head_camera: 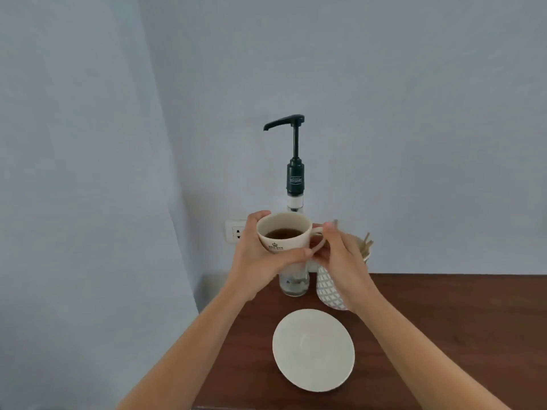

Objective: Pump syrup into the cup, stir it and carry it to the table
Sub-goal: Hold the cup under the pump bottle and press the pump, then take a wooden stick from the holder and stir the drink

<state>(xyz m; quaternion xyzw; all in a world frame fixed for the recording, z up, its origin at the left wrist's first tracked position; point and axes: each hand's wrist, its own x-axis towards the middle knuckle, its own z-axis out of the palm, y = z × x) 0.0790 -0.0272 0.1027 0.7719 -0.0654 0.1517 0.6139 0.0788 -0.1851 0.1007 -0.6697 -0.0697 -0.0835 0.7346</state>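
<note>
A cream cup [284, 232] with dark liquid in it is held up in the air above the brown counter. My left hand [260, 258] wraps around its body from the left and below. My right hand [337, 255] touches the cup's handle on the right, fingers loosely curled around it. Behind the cup stands the syrup bottle, its clear base [294, 284] on the counter and its dark green pump [291, 152] rising high with the spout pointing left. The cup sits well below the spout.
A cream saucer [313, 349] lies on the brown counter [444, 335] in front of me. A white patterned holder [330, 291] with wooden stir sticks [367, 242] stands right of the bottle. A wall socket [235, 232] is at the back left. The counter's left edge runs near the saucer.
</note>
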